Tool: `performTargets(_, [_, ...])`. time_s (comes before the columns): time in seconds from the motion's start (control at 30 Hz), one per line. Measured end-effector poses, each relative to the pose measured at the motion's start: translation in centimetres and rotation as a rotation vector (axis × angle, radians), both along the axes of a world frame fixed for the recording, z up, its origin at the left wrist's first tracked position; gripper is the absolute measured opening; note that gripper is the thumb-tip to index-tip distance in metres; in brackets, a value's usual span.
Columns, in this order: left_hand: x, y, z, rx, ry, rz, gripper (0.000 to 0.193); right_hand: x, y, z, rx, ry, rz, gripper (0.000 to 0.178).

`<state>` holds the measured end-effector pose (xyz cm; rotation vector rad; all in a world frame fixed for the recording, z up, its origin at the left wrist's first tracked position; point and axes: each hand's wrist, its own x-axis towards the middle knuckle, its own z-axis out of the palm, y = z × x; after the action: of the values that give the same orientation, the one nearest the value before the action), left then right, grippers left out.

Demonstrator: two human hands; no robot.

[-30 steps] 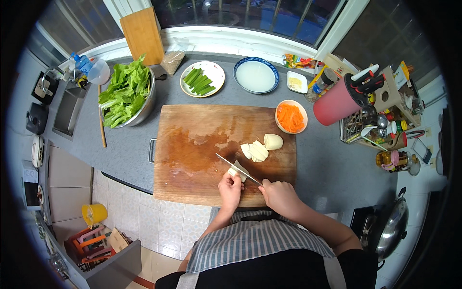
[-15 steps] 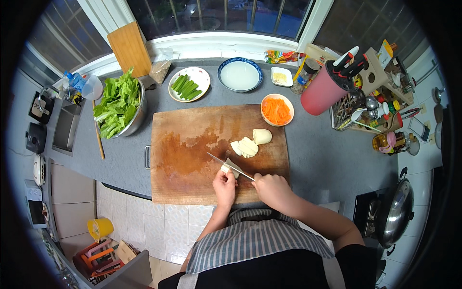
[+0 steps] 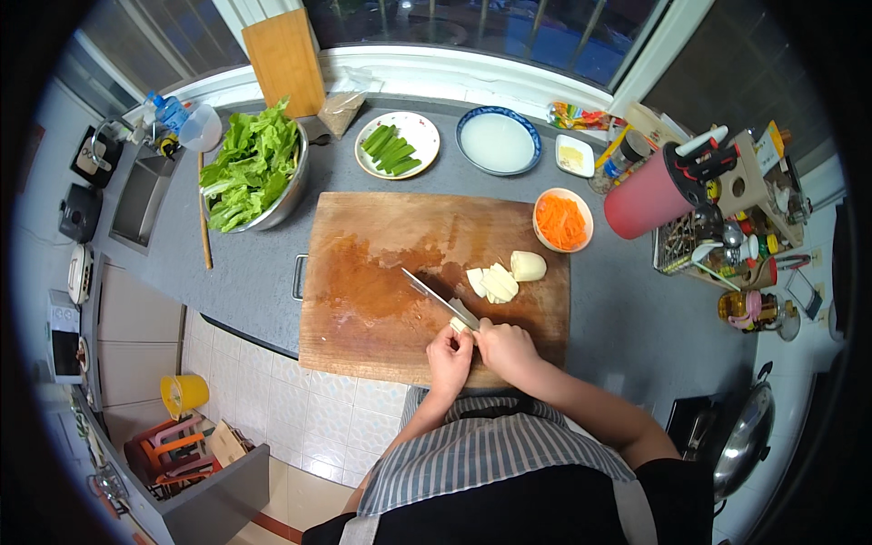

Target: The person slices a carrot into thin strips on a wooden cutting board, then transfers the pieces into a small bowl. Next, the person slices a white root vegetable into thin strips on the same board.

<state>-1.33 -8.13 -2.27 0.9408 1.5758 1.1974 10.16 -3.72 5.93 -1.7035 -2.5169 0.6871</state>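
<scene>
Our left hand point(image 3: 449, 354) pinched a small, firm, likely slippery pale piece point(image 3: 459, 323); our right hand point(image 3: 505, 347) gripped the knife point(image 3: 438, 297) handle.

Knife point(image 3: 439, 296): broad steel blade, lying at a slant across the wooden cutting board point(image 3: 363, 272), tip toward the upper left, heel low by the near edge. Edge rests on a small pale vegetable piece point(image 3: 458, 324), cream-white, at the board's near edge. Pale slices point(image 3: 490, 282): same colour, flat, overlapping in a loose heap just right of the blade. Uncut chunk point(image 3: 528, 265): rounded, touching the heap's right side.
</scene>
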Motion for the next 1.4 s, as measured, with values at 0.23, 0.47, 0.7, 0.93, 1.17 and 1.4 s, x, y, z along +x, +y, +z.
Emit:
performTargets(0.23, [-0.5, -0.1, 0.0, 0.022, -0.005, -0.022, 0.018, 1.3, 0.3, 1.3, -0.016, 0.131, -0.050, 0.026])
performTargets(0.47, [-0.2, 0.4, 1.7, 0.014, -0.103, 0.015, 0.018, 3.8, -2.5, 4.7, -0.024, 0.082, -0.028, 0.025])
performTargets(0.7, [-0.1, 0.4, 1.1, -0.001, -0.113, -0.005, 0.017, 5.0, -3.9, 6.0, -0.013, 0.031, -0.006, 0.027])
performTargets(0.93, [0.1, 0.3, 0.7, 0.014, -0.041, 0.011, 0.015, 3.8, -2.8, 5.8, -0.035, 0.033, 0.030, 0.025])
performTargets(1.17, [0.4, 0.8, 0.7, 0.065, -0.077, 0.126, 0.016, 4.0, -2.6, 6.3, -0.078, 0.017, 0.013, 0.024])
performTargets(1.4, [0.6, 0.7, -0.5, 0.096, -0.026, 0.142, 0.016, 1.9, -1.4, 4.8, -0.033, 0.054, -0.001, 0.025])
